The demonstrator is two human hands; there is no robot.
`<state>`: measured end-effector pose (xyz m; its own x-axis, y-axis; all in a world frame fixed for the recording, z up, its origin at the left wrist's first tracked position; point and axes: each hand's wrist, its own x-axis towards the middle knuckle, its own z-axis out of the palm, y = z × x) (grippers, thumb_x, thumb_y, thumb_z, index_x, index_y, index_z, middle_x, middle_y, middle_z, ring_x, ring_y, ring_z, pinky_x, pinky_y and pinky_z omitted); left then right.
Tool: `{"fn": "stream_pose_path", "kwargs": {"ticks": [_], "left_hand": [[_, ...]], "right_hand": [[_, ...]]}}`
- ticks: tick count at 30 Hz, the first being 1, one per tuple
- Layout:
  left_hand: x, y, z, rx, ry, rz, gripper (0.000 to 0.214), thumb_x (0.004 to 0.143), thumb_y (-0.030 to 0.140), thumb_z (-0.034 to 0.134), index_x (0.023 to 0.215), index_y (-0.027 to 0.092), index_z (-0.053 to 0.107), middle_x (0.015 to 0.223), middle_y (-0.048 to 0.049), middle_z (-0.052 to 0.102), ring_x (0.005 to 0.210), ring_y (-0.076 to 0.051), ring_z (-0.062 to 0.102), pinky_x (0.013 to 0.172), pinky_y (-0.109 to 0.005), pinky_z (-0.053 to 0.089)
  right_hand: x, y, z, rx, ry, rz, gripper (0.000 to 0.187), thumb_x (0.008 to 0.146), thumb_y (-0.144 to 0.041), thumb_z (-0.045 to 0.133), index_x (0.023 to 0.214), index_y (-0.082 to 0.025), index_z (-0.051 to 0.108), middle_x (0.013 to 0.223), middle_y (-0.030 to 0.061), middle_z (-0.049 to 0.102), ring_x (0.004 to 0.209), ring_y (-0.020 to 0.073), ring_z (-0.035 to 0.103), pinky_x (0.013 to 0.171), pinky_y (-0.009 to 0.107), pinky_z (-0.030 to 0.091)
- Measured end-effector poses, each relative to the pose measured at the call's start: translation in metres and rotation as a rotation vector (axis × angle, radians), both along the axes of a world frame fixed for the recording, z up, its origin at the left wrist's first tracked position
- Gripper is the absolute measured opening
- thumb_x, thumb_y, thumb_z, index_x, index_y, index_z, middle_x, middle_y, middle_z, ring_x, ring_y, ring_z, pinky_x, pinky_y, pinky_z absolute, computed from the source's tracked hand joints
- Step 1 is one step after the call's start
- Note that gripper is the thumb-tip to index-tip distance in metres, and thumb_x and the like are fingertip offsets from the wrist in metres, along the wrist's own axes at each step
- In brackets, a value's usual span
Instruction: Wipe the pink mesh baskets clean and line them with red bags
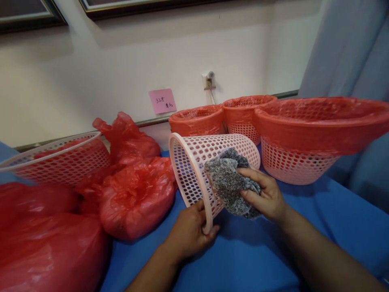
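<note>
A pale pink perforated plastic wastebasket [209,148] lies tipped on its side, its open mouth facing left. My left hand [193,227] grips the lower part of its rim, fingers inside the mouth and thumb beneath. In my right hand [264,192] is a bunched grey speckled cloth [229,180], pressed against the outer side wall of the wastebasket. Part of the wall is hidden behind the cloth.
On the left are tied red plastic bags [136,198] and a white-rimmed basket [60,156]. Several baskets lined with red bags [319,129] stand at the back and right. A blue cloth [249,259] covers the table. A pink note [162,101] and a socket [209,81] are on the wall.
</note>
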<state>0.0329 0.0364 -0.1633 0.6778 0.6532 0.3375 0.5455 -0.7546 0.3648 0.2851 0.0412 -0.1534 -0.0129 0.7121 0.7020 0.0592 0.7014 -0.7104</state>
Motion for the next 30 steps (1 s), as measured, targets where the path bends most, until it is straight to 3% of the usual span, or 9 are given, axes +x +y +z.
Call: {"fn": "stream_pose_path", "kwargs": {"ticks": [3, 8, 10, 15, 18, 20, 23, 26, 30], "left_hand": [[-0.006, -0.001, 0.001, -0.002, -0.152, -0.013, 0.043, 0.091, 0.031, 0.065, 0.133, 0.023, 0.065, 0.131, -0.0115, 0.07, 0.124, -0.032, 0.066, 0.106, -0.048, 0.055], [-0.015, -0.004, -0.002, 0.105, -0.447, -0.01, 0.029, 0.098, 0.032, 0.058, 0.122, 0.021, 0.07, 0.114, -0.0103, 0.076, 0.095, -0.024, 0.073, 0.082, -0.035, 0.062], [-0.016, -0.003, -0.001, 0.113, -0.435, -0.013, 0.029, 0.101, 0.028, 0.054, 0.123, 0.021, 0.07, 0.115, -0.0101, 0.076, 0.098, -0.023, 0.073, 0.085, -0.034, 0.062], [-0.013, -0.005, 0.004, 0.134, -0.35, -0.054, 0.038, 0.099, 0.014, 0.051, 0.133, 0.022, 0.066, 0.122, -0.0103, 0.075, 0.109, -0.023, 0.072, 0.095, -0.037, 0.061], [-0.009, -0.007, 0.006, 0.176, -0.296, -0.116, 0.041, 0.096, 0.01, 0.053, 0.134, 0.021, 0.065, 0.122, -0.0107, 0.074, 0.109, -0.023, 0.072, 0.095, -0.035, 0.061], [-0.007, -0.008, 0.006, 0.197, -0.274, -0.131, 0.039, 0.095, 0.01, 0.054, 0.131, 0.021, 0.065, 0.118, -0.0104, 0.075, 0.108, -0.023, 0.072, 0.094, -0.034, 0.061], [-0.006, -0.008, 0.004, 0.21, -0.233, -0.116, 0.031, 0.094, 0.012, 0.056, 0.121, 0.021, 0.067, 0.106, -0.0083, 0.075, 0.097, -0.021, 0.073, 0.09, -0.033, 0.062], [-0.004, -0.008, 0.003, 0.184, -0.141, -0.101, 0.023, 0.094, 0.013, 0.053, 0.11, 0.019, 0.068, 0.096, -0.0073, 0.073, 0.087, -0.02, 0.072, 0.083, -0.032, 0.062], [0.0, -0.009, 0.007, 0.123, -0.034, -0.117, 0.023, 0.091, 0.013, 0.05, 0.103, 0.02, 0.068, 0.101, -0.0079, 0.073, 0.089, -0.022, 0.071, 0.078, -0.034, 0.06]], "right_hand": [[0.0, -0.001, 0.002, 0.068, -0.115, 0.12, 0.043, 0.081, -0.017, 0.064, 0.121, -0.031, 0.073, 0.111, 0.0043, 0.071, 0.098, 0.0219, 0.069, 0.085, 0.036, 0.057], [-0.009, -0.006, 0.003, 0.088, -0.292, 0.323, 0.05, 0.075, -0.016, 0.059, 0.121, -0.028, 0.072, 0.105, 0.005, 0.068, 0.09, 0.0204, 0.067, 0.078, 0.035, 0.057], [-0.008, -0.004, 0.0, 0.074, -0.246, 0.226, 0.049, 0.074, -0.015, 0.059, 0.118, -0.029, 0.074, 0.102, 0.0038, 0.069, 0.087, 0.0194, 0.067, 0.077, 0.033, 0.057], [0.022, 0.028, -0.011, -0.258, 0.215, -0.378, 0.034, 0.079, -0.03, 0.069, 0.111, -0.023, 0.076, 0.101, 0.0034, 0.075, 0.089, 0.0222, 0.069, 0.082, 0.036, 0.056], [0.042, 0.048, -0.015, -0.406, 0.455, -0.469, 0.037, 0.079, -0.039, 0.07, 0.109, -0.02, 0.075, 0.093, 0.0033, 0.076, 0.081, 0.0218, 0.068, 0.073, 0.034, 0.055], [0.044, 0.051, -0.015, -0.423, 0.486, -0.433, 0.038, 0.079, -0.041, 0.07, 0.111, -0.02, 0.074, 0.094, 0.0034, 0.076, 0.08, 0.0218, 0.069, 0.072, 0.034, 0.055], [0.03, 0.035, -0.01, -0.339, 0.323, -0.356, 0.043, 0.079, -0.039, 0.073, 0.119, -0.022, 0.073, 0.104, 0.0047, 0.077, 0.09, 0.024, 0.071, 0.081, 0.038, 0.057], [0.005, 0.006, -0.003, -0.107, 0.063, -0.148, 0.041, 0.08, -0.029, 0.072, 0.12, -0.027, 0.074, 0.11, 0.0047, 0.075, 0.096, 0.0234, 0.071, 0.085, 0.038, 0.058], [-0.014, -0.017, 0.004, 0.164, -0.119, 0.097, 0.046, 0.077, -0.018, 0.066, 0.121, -0.03, 0.074, 0.109, 0.0046, 0.072, 0.092, 0.0207, 0.071, 0.076, 0.032, 0.058]]}}
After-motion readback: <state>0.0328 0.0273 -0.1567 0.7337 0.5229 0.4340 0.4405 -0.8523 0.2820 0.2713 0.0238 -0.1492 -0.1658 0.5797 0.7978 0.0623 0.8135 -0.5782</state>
